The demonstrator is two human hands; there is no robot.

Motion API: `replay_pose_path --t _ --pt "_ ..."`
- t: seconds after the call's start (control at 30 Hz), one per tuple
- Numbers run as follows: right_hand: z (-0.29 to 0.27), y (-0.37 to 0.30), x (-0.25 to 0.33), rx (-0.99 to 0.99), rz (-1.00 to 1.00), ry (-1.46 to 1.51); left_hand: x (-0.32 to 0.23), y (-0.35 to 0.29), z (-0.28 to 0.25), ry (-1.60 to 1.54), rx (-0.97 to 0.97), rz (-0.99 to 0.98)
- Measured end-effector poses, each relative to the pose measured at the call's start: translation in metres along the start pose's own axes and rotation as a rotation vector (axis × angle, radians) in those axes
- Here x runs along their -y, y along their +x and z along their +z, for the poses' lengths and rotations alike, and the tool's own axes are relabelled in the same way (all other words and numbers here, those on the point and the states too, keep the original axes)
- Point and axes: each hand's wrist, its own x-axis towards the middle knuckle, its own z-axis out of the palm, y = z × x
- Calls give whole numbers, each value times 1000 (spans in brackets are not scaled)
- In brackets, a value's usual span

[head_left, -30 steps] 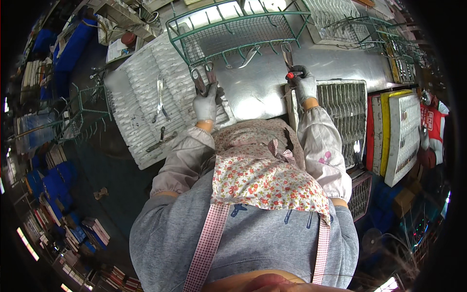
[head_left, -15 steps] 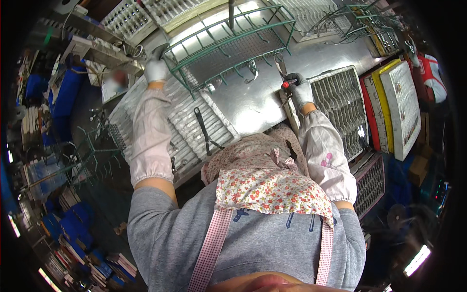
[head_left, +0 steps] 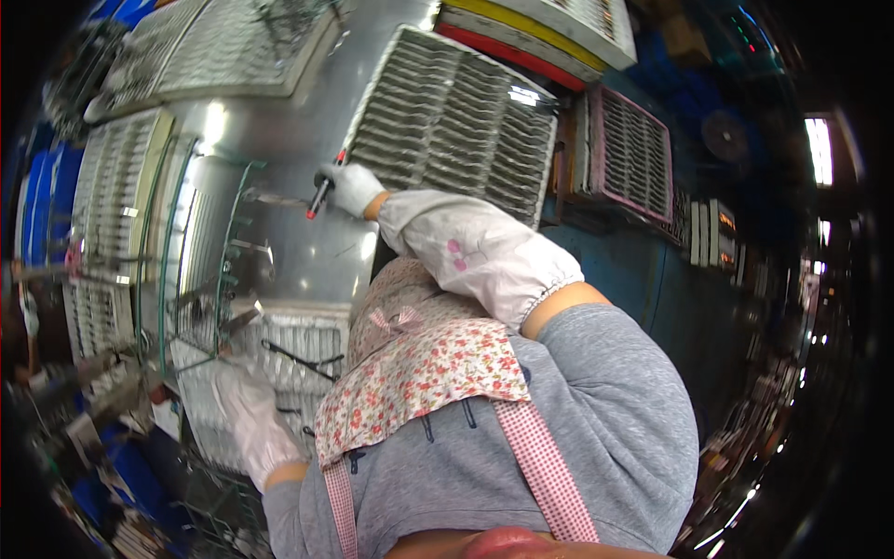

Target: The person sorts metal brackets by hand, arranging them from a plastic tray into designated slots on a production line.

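Observation:
My right hand (head_left: 352,189), in a pale glove, is closed around a black pen-like stick with red ends (head_left: 318,198). It is above the metal tabletop, beside the tray of wavy rows. A flat metal piece (head_left: 279,199) lies just left of the stick, near the green wire rack (head_left: 228,244). Other metal pieces (head_left: 255,246) are along the rack's near side. My left arm reaches to the rack's lower end; the left hand (head_left: 216,361) is blurred against the ribbed tray (head_left: 303,328), and its fingers cannot be made out. A black forked tool (head_left: 300,360) lies on that tray.
A large tray with dark wavy rows (head_left: 447,121) borders the right hand. Beyond it are stacked red and yellow frames (head_left: 521,42). A pink-edged tray (head_left: 633,154) stands further right. More pale trays (head_left: 214,51) lie at the far left.
The view has swung to the right, so the table and rack appear turned. My right hand has rotated and now shows the length of the stick. The left hand has become blurred.

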Motion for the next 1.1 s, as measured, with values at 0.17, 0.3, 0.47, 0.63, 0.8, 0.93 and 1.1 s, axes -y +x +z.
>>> replay_pose_path --t 0.17,0.3,0.47,0.63,0.8,0.93,1.1 --pt "-41 -10 -82 18 155 -200 73 188 116 9 -376 -52" --pt "-127 -14 -223 -133 355 -354 40 163 179 -312 -702 -328" --pt "-218 17 -352 -143 409 -700 -150 236 434 81 -510 -610" --pt "-255 71 -442 -129 449 -749 -186 305 607 37 45 -597" --pt "-266 83 -472 -55 332 -980 -178 334 761 -78 446 -621" --pt "-282 44 -485 -185 257 -969 -165 324 859 -339 722 -879" --pt "-281 57 -378 405 93 -38 -150 318 899 -824 781 -994"
